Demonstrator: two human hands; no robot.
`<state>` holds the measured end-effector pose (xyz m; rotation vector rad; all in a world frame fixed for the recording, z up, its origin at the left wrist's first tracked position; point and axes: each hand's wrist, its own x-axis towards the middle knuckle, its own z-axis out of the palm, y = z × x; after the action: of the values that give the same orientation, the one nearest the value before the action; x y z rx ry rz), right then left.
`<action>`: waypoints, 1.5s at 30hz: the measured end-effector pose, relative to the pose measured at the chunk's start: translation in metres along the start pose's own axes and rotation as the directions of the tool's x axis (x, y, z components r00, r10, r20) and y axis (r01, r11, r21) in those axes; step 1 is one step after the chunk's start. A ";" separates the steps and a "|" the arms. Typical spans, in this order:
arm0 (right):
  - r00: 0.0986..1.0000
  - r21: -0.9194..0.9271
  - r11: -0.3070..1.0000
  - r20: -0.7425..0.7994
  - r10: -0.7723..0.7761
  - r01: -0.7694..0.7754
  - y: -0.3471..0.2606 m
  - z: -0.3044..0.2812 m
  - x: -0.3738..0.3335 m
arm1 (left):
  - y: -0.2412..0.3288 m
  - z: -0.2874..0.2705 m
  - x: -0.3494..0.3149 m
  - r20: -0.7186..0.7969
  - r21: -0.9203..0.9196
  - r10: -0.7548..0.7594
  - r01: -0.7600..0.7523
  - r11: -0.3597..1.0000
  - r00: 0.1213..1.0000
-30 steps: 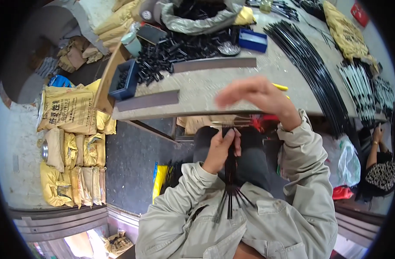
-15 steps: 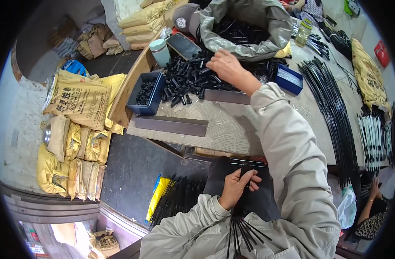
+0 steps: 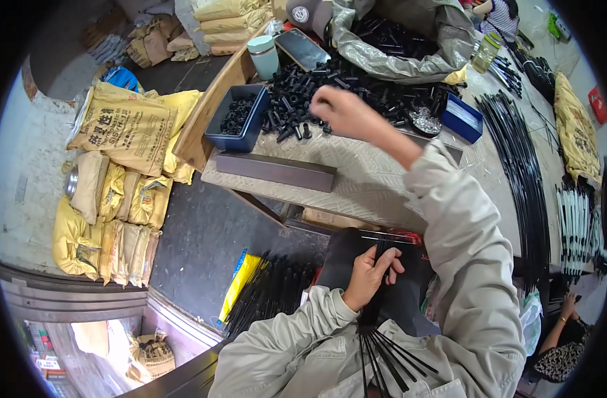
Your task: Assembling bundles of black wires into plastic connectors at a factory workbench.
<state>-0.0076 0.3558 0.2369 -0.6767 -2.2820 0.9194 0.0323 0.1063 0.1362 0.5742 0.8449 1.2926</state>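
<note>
My left hand point(image 3: 373, 275) is closed around a bundle of thin black rods point(image 3: 372, 315) above my lap. Their lower ends fan out against my grey jacket. Slightly blurred, my right hand point(image 3: 346, 114) is lifted over the near edge of a heap of small black bolt-like plastic parts point(image 3: 287, 103). Its fingers are curled in, and what they may hold is too small to make out. Left of the heap stands a dark blue bin point(image 3: 239, 140) with small black pieces in it.
A dark metal bar point(image 3: 277, 172) lies along the table's front edge. Behind the heap are a phone point(image 3: 302, 48), a pale blue cup point(image 3: 264, 58) and a large grey sack point(image 3: 409, 66) of black parts. Long black rods point(image 3: 516, 172) lie at right; a co-worker's arm point(image 3: 561, 328) shows beyond.
My right hand has moved toward me, from over the heap to its near edge, its fingers curling in. My left hand keeps its hold on the rods. The view has shifted slightly.
</note>
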 end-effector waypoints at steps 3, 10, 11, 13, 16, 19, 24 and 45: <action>0.989 -0.449 0.893 0.140 0.042 0.026 0.005 0.026 0.010 | 0.002 0.001 -0.005 -0.037 0.012 -0.006 0.007 1.000 0.999; 0.997 0.208 0.977 0.075 0.030 -0.045 -0.029 -0.066 -0.078 | 0.005 0.008 -0.006 -0.006 0.032 0.065 -0.065 0.997 0.998; 0.982 0.216 0.961 0.119 0.148 -0.171 -0.037 -0.081 -0.104 | 0.006 0.009 -0.005 0.016 0.009 0.040 -0.040 0.999 0.999; 0.947 0.272 0.910 0.161 0.279 -0.314 -0.040 -0.086 -0.153 | 0.002 0.009 -0.003 0.026 -0.019 0.074 -0.073 0.997 0.997; 0.940 0.427 0.852 -0.013 0.341 -0.303 -0.037 -0.075 -0.211 | -0.005 0.012 -0.001 0.053 -0.018 0.085 -0.084 0.996 0.995; 0.812 0.641 0.746 -0.333 0.480 -0.179 -0.027 -0.053 -0.248 | -0.008 0.025 0.001 0.096 -0.006 0.014 -0.013 1.000 0.995; 0.715 0.781 0.625 -0.448 0.536 0.021 -0.030 -0.027 -0.261 | -0.012 0.038 -0.005 0.114 0.044 0.018 -0.023 0.999 0.993; 0.913 0.840 0.500 -0.012 0.407 -0.212 -0.021 -0.048 -0.284 | -0.012 0.061 -0.039 0.196 0.099 0.087 -0.108 0.989 0.977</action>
<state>0.2191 0.1838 0.1889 -0.6908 -1.2641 1.8286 0.0859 0.0709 0.1710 0.8224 0.7376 1.2627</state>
